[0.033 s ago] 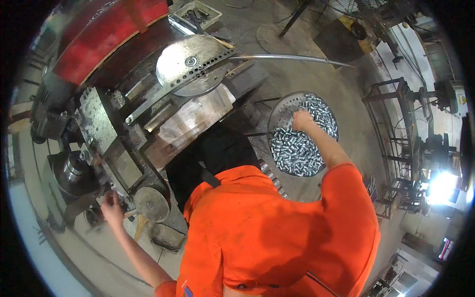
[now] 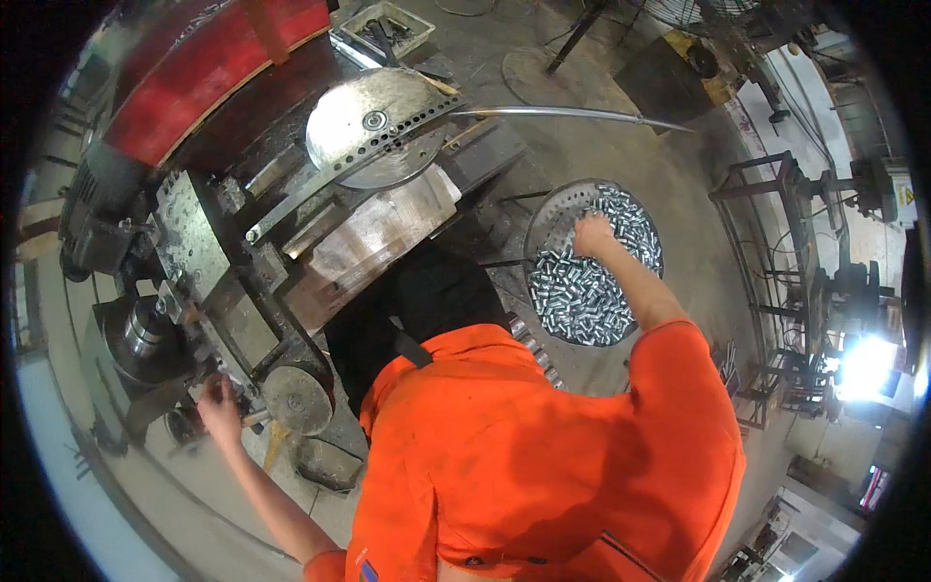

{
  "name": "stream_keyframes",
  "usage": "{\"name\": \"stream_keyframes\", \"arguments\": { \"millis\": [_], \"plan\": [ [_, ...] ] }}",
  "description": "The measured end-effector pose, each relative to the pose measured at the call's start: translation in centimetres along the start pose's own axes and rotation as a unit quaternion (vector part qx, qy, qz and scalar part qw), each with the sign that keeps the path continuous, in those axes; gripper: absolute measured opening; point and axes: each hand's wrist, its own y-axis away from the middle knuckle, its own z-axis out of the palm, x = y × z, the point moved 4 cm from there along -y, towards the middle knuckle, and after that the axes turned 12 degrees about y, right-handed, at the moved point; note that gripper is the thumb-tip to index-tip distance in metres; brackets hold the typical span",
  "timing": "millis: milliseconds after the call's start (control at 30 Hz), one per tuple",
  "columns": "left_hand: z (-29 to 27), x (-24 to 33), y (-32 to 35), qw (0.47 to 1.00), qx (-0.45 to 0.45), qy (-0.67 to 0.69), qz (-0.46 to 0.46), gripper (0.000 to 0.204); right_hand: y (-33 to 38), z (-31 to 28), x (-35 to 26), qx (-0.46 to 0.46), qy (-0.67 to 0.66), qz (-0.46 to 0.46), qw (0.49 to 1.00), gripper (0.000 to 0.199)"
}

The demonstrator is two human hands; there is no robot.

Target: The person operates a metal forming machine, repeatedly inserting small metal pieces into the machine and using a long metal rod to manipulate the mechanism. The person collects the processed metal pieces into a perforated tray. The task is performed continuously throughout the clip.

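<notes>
My right hand [image 2: 593, 236] rests at the near edge of a heap of short shiny metal cylinders [image 2: 587, 296], its fingers curled down so that what they hold is hidden. The cylinders lie on a round grey tray [image 2: 551, 225] that has a bare, perforated patch at its left. Off to the left, my left hand [image 2: 220, 412] is up against the machine [image 2: 199, 242], its fingers bent around something too small to make out. Close beside that hand are a round metal disc [image 2: 298, 401] and a short handle [image 2: 255, 418].
A large metal disc [image 2: 354, 107] with a perforated bar stands on the machine. A long thin rod [image 2: 553, 112] reaches right from it. Behind are a red bin [image 2: 208, 92] and a white crate of tools [image 2: 415, 37]. A metal frame rack [image 2: 766, 242] stands at right.
</notes>
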Motion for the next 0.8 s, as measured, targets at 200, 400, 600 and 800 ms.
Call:
{"name": "stream_keyframes", "arguments": {
  "millis": [200, 400, 600, 800],
  "plan": [
    [0.2, -0.4, -0.1, 0.999, -0.003, 0.033, -0.012, 0.022, -1.1, 0.9, 0.3, -0.052, -0.042, 0.003, 0.998, 0.047],
    [0.1, 0.5, 0.6, 0.995, 0.062, 0.007, 0.077, 0.021, -1.5, 1.0, 0.2, -0.051, -0.138, 0.071, 0.987, 0.049],
    [-0.1, 0.5, 0.5, 0.998, 0.047, -0.002, 0.034, 0.020, -2.0, 0.6, 0.4, -0.023, -0.200, 0.027, 0.979, 0.046],
    [0.2, 0.8, 0.1, 0.999, 0.036, 0.012, 0.038, 0.020, -7.0, 7.4, -0.6, 0.060, -0.115, -0.032, 0.991, 0.027]
  ]
}}
